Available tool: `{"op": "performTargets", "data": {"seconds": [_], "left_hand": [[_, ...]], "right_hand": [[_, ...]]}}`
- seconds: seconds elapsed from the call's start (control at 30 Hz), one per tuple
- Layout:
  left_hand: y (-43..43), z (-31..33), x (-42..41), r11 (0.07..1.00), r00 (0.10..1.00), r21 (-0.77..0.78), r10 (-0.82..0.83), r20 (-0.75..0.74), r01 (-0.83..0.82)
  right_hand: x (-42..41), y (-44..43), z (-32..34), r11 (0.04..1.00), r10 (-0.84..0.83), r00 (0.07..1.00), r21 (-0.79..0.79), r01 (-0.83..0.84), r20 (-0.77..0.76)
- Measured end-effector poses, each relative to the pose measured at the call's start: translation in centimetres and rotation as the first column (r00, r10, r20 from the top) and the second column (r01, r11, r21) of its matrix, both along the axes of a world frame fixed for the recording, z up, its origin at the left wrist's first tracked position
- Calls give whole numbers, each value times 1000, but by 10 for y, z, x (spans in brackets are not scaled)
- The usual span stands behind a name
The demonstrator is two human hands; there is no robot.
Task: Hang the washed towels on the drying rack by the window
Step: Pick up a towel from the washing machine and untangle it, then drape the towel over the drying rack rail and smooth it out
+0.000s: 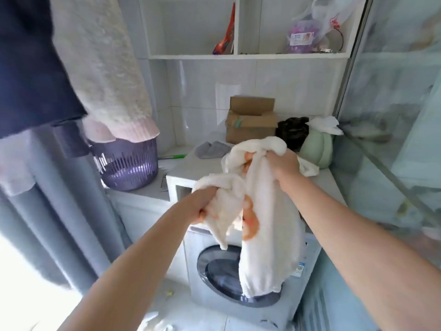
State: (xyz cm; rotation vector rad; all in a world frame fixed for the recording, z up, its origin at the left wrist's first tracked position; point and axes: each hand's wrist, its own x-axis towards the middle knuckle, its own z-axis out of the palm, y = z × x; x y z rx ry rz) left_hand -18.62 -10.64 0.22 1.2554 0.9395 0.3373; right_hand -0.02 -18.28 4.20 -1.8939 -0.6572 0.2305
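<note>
A white towel (267,235) with orange patches hangs bunched in front of me, above the washing machine (253,271). My left hand (202,204) grips its lower left fold. My right hand (281,163) holds its upper edge, higher and further away. The towel's long end drops down in front of the machine's round door (214,266). A fluffy cream garment (100,68) and a dark blue cloth (31,60) hang at the upper left. No drying rack can be made out.
A purple slotted basket (130,163) stands on the counter to the left. On the counter behind the towel are a cardboard box (250,120), a grey cloth (211,149) and a green round object (317,149). Wall shelves (238,56) hang above. A glass partition (393,115) closes the right.
</note>
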Motion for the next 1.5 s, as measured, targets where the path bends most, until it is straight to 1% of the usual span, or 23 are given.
{"op": "performTargets", "data": {"seconds": [0.1,0.17,0.27,0.37,0.43,0.5,0.53,0.63,0.67,0.73,0.77,0.83,0.87,0.9,0.97,1.07,1.1,1.2,1.23,1.3,1.37,1.43,1.5], "left_hand": [[-16,-14,-71,958,976,226,201,-86,-177],[-23,-16,-117,900,941,346,320,-109,-266],[-33,-15,-187,792,890,534,431,-149,-294],[-40,-16,-248,712,802,675,511,-310,-194],[-51,-18,-295,690,734,702,568,-373,-177],[-68,-18,-343,672,665,671,660,-349,-315],[-79,-17,-367,648,604,670,710,-361,-361],[-129,-13,-453,600,319,728,797,-512,-332],[-144,-8,-472,592,351,730,801,-485,-342],[-186,4,-520,598,620,632,751,-226,-493],[-205,10,-533,650,726,536,681,-94,-539],[-245,15,-564,715,773,394,634,-18,-578],[-263,16,-579,706,757,381,653,-26,-597],[-281,16,-596,668,722,395,691,-17,-630],[-317,17,-629,540,604,379,794,66,-751],[-364,24,-667,301,374,380,917,137,-875],[-377,27,-678,217,296,383,942,159,-898],[-419,35,-706,-3,76,422,983,169,-906],[-439,37,-716,-74,0,469,988,155,-880],[-466,42,-727,-123,-62,552,990,128,-825],[-490,48,-729,-140,-88,585,989,117,-799],[-509,56,-726,-186,-138,568,982,127,-802],[-523,66,-720,-208,-176,551,978,110,-809]], "right_hand": [[-55,-7,-12,991,130,983,32,-127,-129],[-99,-4,-15,950,307,936,-3,-312,-170],[-174,4,-12,831,534,824,-60,-553,-191],[-242,14,-5,709,680,706,-66,-702,-196],[-294,15,2,615,764,616,-75,-785,-191],[-344,15,5,496,844,496,-55,-866,-206],[-368,13,6,432,878,431,-45,-901,-210],[-462,-7,5,229,944,228,-24,-973,-238],[-484,-13,4,170,956,164,8,-985,-244],[-545,-36,6,-3,963,-32,107,-994,-267],[-565,-47,7,-54,956,-88,126,-991,-281],[-607,-72,11,-139,942,-172,130,-982,-289],[-626,-83,11,-170,938,-204,139,-976,-281],[-648,-96,11,-198,932,-235,155,-968,-277],[-688,-121,14,-234,925,-269,152,-960,-269],[-736,-156,15,-385,872,-405,125,-914,-275],[-749,-168,14,-411,863,-427,113,-904,-270],[-784,-204,11,-405,898,-395,-14,-914,-192],[-797,-219,10,-439,892,-424,-75,-896,-158],[-814,-238,8,-499,866,-486,-141,-855,-117],[-829,-258,10,-552,833,-548,-161,-818,-77],[-843,-275,13,-539,830,-557,-209,-816,32],[-853,-292,16,-502,850,-519,-157,-851,93]]}}
